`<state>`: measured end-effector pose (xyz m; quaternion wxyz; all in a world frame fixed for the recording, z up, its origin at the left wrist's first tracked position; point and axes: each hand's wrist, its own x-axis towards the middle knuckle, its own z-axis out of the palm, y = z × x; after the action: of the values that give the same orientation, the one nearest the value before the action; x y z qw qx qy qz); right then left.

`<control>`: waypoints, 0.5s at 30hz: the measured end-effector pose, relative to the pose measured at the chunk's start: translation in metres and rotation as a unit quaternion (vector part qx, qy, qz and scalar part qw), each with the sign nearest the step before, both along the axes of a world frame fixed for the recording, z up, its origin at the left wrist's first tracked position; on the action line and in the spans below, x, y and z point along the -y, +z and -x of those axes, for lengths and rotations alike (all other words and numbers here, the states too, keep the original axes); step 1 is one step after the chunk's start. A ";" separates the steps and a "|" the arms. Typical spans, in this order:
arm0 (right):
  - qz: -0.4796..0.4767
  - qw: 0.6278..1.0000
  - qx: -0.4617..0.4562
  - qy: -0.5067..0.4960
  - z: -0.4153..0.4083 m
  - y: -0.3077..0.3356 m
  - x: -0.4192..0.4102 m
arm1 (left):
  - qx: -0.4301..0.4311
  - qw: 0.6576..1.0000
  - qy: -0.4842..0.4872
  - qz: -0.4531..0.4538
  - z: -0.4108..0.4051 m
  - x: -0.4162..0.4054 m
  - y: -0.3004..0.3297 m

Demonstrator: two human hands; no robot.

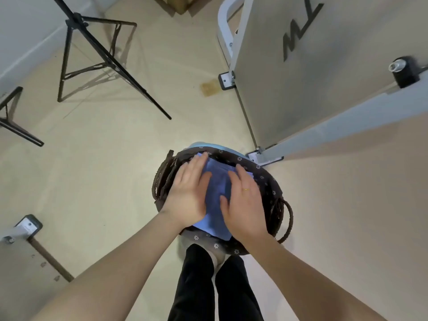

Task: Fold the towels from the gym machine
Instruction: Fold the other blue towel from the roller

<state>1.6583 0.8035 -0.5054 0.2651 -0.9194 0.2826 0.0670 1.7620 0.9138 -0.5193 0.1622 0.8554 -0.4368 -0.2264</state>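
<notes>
Blue and soft-looking, the folded towel (216, 188) lies in the head view inside a dark woven basket (266, 181), filling most of its opening. Its surface is smooth and flat, a mid blue that turns paler at the near edge, with a squared corner showing at the lower right and a faint fold line running across its far part. Another folded edge shows at the far left, under the fingertips.

The left hand (187, 193) lies flat on the towel's left side, fingers straight and close together, pointing away from the person. The right hand (245, 202) lies flat on the right side in the same way, fingers straight and only slightly spread, thumb angled inward; a thin ring sits on one finger. Neither hand curls round the cloth; both press on it from above.

The basket has a brown lining printed with small white flowers and rope handles at either side. It stands on the beige floor (104, 158), just before the person's dark trousers (199, 286). The pale grey gym machine (301, 66) stands to the right, and a black tripod (92, 54) is at the upper left.
</notes>
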 end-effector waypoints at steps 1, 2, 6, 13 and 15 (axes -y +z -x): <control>0.024 0.998 -0.011 0.052 0.002 -0.006 -0.007 | 0.003 0.999 -0.046 0.023 0.000 0.002 -0.004; 0.040 0.995 -0.035 0.085 0.004 -0.013 -0.012 | -0.008 0.997 -0.083 0.001 0.000 0.003 -0.008; 0.060 0.980 -0.143 0.127 0.009 -0.034 -0.008 | -0.010 0.982 -0.111 -0.155 -0.005 -0.018 -0.034; 0.034 0.941 -0.273 0.197 0.009 -0.029 0.013 | -0.008 0.955 -0.101 -0.278 -0.007 -0.022 -0.031; 0.059 0.935 -0.300 0.178 0.016 -0.015 0.017 | 0.030 0.940 -0.119 -0.318 -0.006 -0.020 -0.015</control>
<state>1.6426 0.7870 -0.5204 0.0971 -0.9059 0.1843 0.3686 1.7684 0.9338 -0.5339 -0.1600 0.8108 -0.4449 -0.3450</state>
